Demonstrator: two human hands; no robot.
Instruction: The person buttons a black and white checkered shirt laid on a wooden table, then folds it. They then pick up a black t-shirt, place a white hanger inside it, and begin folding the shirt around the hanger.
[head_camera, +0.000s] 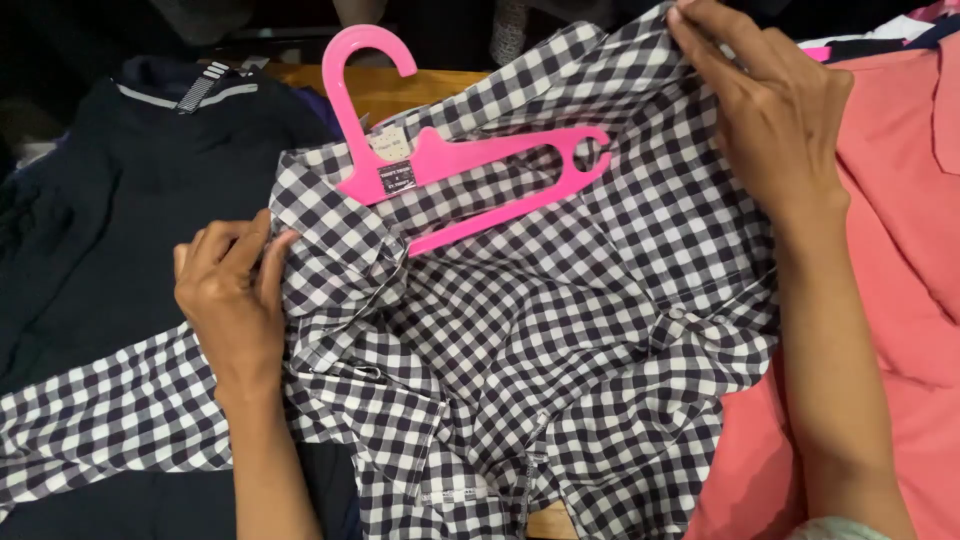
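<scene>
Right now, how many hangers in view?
1. A pink plastic hanger lies on the checked shirt, top centre, between the left hand and right hand. Others may be hidden under the clothes.

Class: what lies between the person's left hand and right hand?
In the head view, the checked shirt spans from left hand to right hand, a pink hanger lying on it.
</scene>
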